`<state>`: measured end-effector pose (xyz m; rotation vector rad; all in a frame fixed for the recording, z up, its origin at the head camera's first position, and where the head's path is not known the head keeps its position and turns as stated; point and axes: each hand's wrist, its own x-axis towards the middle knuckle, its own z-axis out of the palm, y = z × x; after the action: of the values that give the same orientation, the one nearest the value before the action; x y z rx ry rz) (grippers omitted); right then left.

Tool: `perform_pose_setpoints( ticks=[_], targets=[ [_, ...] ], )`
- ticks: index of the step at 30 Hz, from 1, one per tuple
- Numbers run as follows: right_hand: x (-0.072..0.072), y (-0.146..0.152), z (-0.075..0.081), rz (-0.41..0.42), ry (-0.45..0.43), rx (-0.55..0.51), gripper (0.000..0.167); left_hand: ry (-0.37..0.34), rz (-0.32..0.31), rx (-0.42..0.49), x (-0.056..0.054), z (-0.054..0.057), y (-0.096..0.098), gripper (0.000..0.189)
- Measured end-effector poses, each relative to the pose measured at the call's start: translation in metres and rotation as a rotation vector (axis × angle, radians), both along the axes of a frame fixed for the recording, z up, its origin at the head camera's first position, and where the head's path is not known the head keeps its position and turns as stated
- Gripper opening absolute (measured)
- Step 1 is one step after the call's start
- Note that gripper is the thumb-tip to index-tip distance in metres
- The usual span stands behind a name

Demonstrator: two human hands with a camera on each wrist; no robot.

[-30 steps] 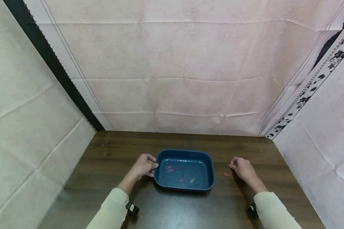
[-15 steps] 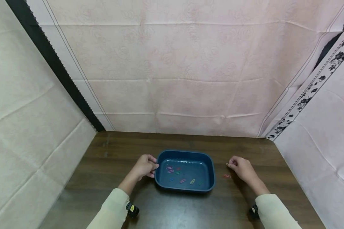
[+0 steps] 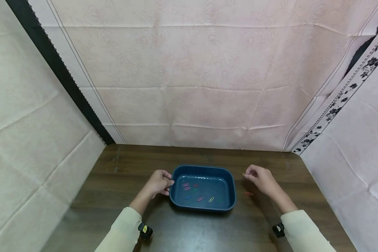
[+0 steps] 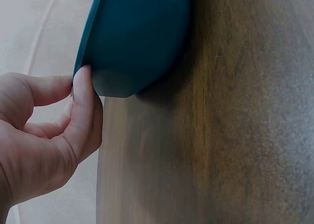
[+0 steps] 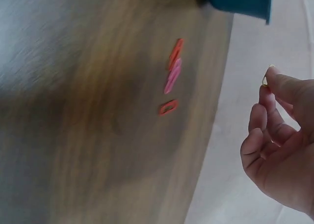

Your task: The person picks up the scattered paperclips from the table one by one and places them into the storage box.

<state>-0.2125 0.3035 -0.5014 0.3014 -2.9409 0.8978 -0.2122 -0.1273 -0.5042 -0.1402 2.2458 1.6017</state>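
A blue rectangular tray (image 3: 208, 209) stands on the wooden table, with several coloured paper clips inside, among them a yellow paper clip (image 3: 211, 199) and a pink paper clip (image 3: 200, 198). My left hand (image 3: 159, 182) pinches the tray's left rim between thumb and fingers. In the right wrist view, my right hand (image 5: 282, 131) pinches a small yellow paper clip (image 5: 265, 80) between thumb and forefinger, raised above the table to the right of the tray. Beneath that hand lie an orange-red paper clip (image 5: 175, 53), a pink paper clip (image 5: 172, 76) and a red paper clip (image 5: 168, 107).
The brown wooden table (image 3: 182, 231) extends around the tray. Pale cloth (image 3: 195, 105) hangs at its back edge and along both sides. A dark wrist camera (image 3: 278, 229) sits on the right forearm, another wrist camera (image 3: 145, 230) on the left.
My right hand has risen off the table and shifted toward the tray, carrying the yellow paper clip. The left hand keeps its hold on the rim, and the tray has stayed in place.
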Motion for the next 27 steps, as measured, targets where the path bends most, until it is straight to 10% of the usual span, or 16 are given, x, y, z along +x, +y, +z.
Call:
perform_pose_setpoints(
  ticks=[27],
  targets=[
    [-0.007,-0.076,0.045,0.328,-0.078,-0.081,0.007,0.007,-0.005,0.016,-0.001,-0.002,-0.002,0.018]
  ],
)
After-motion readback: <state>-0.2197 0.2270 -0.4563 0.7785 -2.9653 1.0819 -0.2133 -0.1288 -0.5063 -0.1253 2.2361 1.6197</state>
